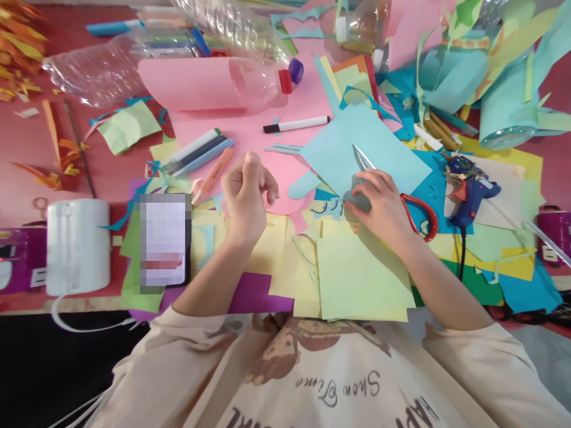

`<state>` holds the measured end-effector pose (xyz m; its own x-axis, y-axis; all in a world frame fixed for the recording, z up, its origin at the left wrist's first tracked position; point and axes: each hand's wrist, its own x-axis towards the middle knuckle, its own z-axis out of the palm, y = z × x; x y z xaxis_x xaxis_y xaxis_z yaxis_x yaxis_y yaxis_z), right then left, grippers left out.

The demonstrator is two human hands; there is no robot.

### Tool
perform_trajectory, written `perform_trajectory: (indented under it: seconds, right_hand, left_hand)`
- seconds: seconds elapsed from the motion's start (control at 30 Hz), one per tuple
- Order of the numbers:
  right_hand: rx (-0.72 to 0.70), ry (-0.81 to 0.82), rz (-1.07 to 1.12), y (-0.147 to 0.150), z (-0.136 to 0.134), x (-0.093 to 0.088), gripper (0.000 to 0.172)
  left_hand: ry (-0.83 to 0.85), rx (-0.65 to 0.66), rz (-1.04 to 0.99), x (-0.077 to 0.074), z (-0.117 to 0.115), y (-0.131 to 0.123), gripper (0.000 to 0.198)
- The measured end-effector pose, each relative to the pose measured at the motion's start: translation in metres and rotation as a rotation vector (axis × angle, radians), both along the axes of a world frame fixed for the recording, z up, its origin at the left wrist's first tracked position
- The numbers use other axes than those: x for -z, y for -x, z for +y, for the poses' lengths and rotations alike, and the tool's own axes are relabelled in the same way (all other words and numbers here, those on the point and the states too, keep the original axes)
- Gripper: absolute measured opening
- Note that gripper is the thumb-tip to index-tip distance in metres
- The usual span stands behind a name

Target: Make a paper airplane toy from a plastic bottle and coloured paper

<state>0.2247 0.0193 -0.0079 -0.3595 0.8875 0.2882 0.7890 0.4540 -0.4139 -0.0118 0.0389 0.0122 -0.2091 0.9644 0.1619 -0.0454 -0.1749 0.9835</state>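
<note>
My right hand [379, 205] is closed on a pair of red-handled scissors [420, 215]. Their blades point up over a light blue sheet [379, 151]. The fingers of that hand also rest on a small grey-blue paper cutout [357, 200]. My left hand [247, 196] hovers over the pink paper [250, 122] with its fingers curled into a loose fist and the thumb raised. Nothing shows inside it. Pale yellow-green sheets [361, 276] lie just below both hands.
Paper scraps cover the red table. A black-capped marker [297, 125], several pens [200, 151] and clear plastic bottles [250, 35] lie beyond the hands. A phone [165, 241] and a white roll [78, 246] lie left. A blue glue gun [473, 193] rests right.
</note>
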Motion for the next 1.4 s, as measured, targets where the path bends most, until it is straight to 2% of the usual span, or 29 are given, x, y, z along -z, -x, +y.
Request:
perform_trajectory:
  seconds: [0.17,0.33,0.4,0.57,0.63,0.7,0.77,0.8,0.87,0.97,1.03,1.17,1.3,1.4]
  right_hand:
    - [-0.02,-0.048,0.064,0.002,0.0,-0.002,0.013]
    - [0.023,-0.098,0.253,0.0,-0.002,-0.01,0.013]
    - [0.026,-0.12,0.298,0.0,-0.005,-0.013,0.012]
    - [-0.105,-0.101,0.26,0.007,-0.012,-0.015,0.009]
    - [-0.207,-0.045,0.211,0.01,-0.014,-0.013,0.01]
    - [-0.319,0.013,0.177,0.012,-0.014,-0.014,0.011]
    - [-0.337,0.036,0.174,0.01,-0.013,-0.017,0.01]
    - [-0.284,0.027,0.17,0.008,-0.012,-0.019,0.009]
    - [-0.08,0.004,0.103,0.0,-0.008,-0.021,0.013]
    - [0.195,0.038,-0.1,-0.017,-0.001,-0.019,0.031]
    - [0.253,0.097,-0.172,-0.027,0.003,-0.016,0.028]
    - [0.267,0.139,-0.153,-0.038,0.007,-0.021,0.015]
    - [0.415,0.113,-0.132,-0.049,0.014,-0.03,0.018]
    - [0.469,0.089,-0.095,-0.057,0.019,-0.03,0.025]
  left_hand:
    - [0.001,0.059,0.022,0.001,0.0,0.0,0.03]
    - [0.066,0.171,0.144,0.004,-0.006,-0.004,0.031]
    - [0.027,0.294,0.177,0.005,-0.01,-0.007,0.029]
    - [-0.089,0.788,0.264,0.006,-0.02,-0.011,0.043]
    - [-0.073,0.85,0.27,0.011,-0.023,-0.012,0.05]
    - [0.002,0.796,0.279,0.018,-0.024,-0.013,0.059]
    - [0.044,0.669,0.259,0.025,-0.023,-0.014,0.061]
    - [0.062,0.606,0.239,0.027,-0.023,-0.015,0.059]
    - [0.104,0.496,0.201,0.028,-0.022,-0.017,0.055]
    - [0.141,0.381,0.179,0.022,-0.023,-0.02,0.051]
    - [0.146,0.334,0.167,0.016,-0.025,-0.021,0.049]
    - [0.137,0.187,0.152,0.007,-0.025,-0.017,0.042]
    - [0.082,0.018,0.144,0.003,-0.018,-0.008,0.03]
    - [0.078,-0.009,0.11,0.004,-0.011,-0.003,0.019]
